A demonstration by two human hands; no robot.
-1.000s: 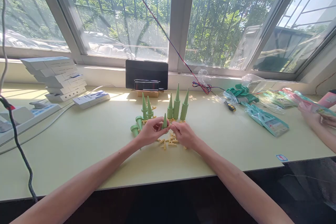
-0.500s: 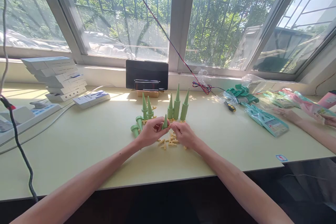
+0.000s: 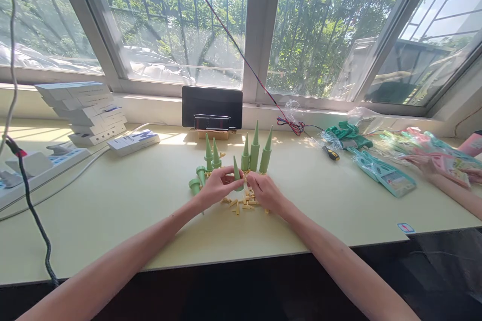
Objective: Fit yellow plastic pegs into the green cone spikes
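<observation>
My left hand [image 3: 219, 186] grips a green plastic watering spike [image 3: 236, 169], its pointed tip upward. Close to the spike's right side, my right hand [image 3: 264, 189] is closed in a pinch; what its fingertips hold is too small to make out. Small yellow plastic valve pieces [image 3: 238, 207] lie loose on the table beneath and between both hands. Beyond the right hand, three green spikes stand on green cylindrical bases [image 3: 254, 156], tips up. Behind the left hand, two more upright spikes [image 3: 208, 153] stand, and green spikes with wide caps [image 3: 195, 185] lie near its wrist.
At the back stands a black tablet [image 3: 212, 106] on a stand. White boxes [image 3: 88, 113] and a power strip [image 3: 56, 163] are at left. A yellow-black screwdriver [image 3: 331, 153] and teal packages [image 3: 384, 173] lie right, near another person's hand [image 3: 422, 164].
The spike in my left hand has come up slightly and shows more of its length. My right hand stays close beside it. The other person's hands have shifted among the packages.
</observation>
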